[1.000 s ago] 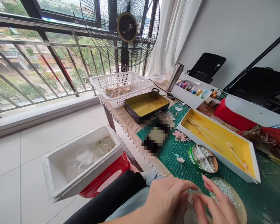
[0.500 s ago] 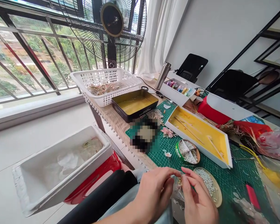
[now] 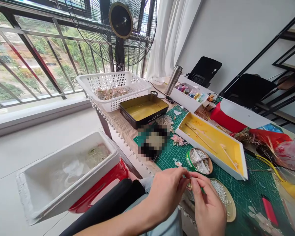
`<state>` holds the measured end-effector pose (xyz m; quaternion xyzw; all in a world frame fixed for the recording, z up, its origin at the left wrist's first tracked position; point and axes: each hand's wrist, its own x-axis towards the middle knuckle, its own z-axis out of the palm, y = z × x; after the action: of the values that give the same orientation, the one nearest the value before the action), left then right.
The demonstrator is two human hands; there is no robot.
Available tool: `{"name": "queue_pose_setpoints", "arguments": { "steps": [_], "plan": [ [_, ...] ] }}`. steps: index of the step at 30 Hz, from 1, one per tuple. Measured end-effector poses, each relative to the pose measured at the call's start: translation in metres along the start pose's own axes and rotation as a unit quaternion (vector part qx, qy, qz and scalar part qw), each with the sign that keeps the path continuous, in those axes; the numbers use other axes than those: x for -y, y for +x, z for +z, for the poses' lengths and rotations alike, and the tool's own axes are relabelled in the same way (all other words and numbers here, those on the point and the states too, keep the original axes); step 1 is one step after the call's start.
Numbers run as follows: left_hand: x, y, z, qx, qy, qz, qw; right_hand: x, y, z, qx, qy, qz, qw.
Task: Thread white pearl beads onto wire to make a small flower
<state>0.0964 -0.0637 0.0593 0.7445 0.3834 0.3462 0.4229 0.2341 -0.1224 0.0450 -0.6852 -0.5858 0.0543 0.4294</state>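
Right hand (image 3: 208, 200), fingers spread earlier, now pinches the clear plastic bag (image 3: 187, 195) (gold beads (image 3: 189, 186) visible) beside left hand's (image 3: 166, 187) pinch, suggesting steadier hold.

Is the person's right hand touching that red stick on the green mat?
Apart: the head view shows the right hand well to the left of the red stick, with green mat visible between them.

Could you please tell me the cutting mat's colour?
The cutting mat is green with pale lines, head view.
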Motion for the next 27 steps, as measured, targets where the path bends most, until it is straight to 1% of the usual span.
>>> {"name": "queue_pose_setpoints", "arguments": {
  "steps": [4,7,11,15,17,19,21,24,25,27],
  "plan": [
    [0.001,0.011,-0.002,0.021,0.02,-0.031,0.999,-0.003,0.007,0.001,0.044,0.04,0.048,0.997],
    [0.005,0.016,-0.003,0.036,0.008,-0.052,0.998,-0.003,0.01,0.001,0.056,0.032,0.034,0.997],
    [0.01,0.018,-0.003,0.062,-0.076,-0.084,0.992,-0.004,0.013,-0.002,0.053,-0.015,0.002,0.998],
    [0.016,0.022,-0.003,0.074,-0.179,-0.108,0.975,-0.01,0.017,-0.006,0.059,-0.015,-0.004,0.998],
    [0.019,0.025,-0.004,0.077,-0.22,-0.121,0.965,-0.012,0.017,-0.006,0.091,0.01,0.009,0.996],
    [0.019,0.026,-0.005,0.082,-0.251,-0.13,0.956,-0.011,0.016,-0.007,0.136,0.029,0.019,0.99],
    [0.016,0.023,-0.005,0.092,-0.267,-0.126,0.951,-0.006,0.012,-0.008,0.154,0.017,0.012,0.988],
    [0.006,0.013,-0.005,0.113,-0.252,-0.102,0.956,0.005,-0.001,-0.014,0.132,-0.022,-0.033,0.99],
    [0.005,0.01,-0.005,0.125,-0.236,-0.099,0.959,0.007,-0.006,-0.018,0.121,-0.02,-0.043,0.992],
    [0.009,0.006,-0.006,0.123,-0.202,-0.101,0.966,0.006,-0.014,-0.032,0.096,-0.006,-0.026,0.995]
  ]
}}
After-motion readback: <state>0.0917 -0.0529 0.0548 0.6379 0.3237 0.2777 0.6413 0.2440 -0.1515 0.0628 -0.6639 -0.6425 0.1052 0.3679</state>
